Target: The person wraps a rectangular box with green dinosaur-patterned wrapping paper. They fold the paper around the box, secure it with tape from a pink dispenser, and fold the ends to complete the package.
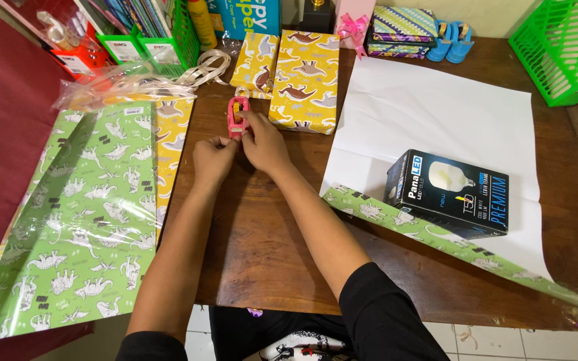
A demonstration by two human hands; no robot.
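Right hand closed around pink tape dispenser, held just above brown surface. Left hand pinched shut at dispenser's lower end, presumably on tape; too small to confirm. Yellow wrapped box just beyond. Black carton on white paper, right.

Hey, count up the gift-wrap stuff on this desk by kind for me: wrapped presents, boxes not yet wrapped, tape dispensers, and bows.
Wrapped presents in yellow dinosaur paper: 2, small and large
Unwrapped boxes: 1, the dark box on the white sheet
Tape dispensers: 1, pink, held between the left hand and right hand
Bows: 1, pink
Total: 5
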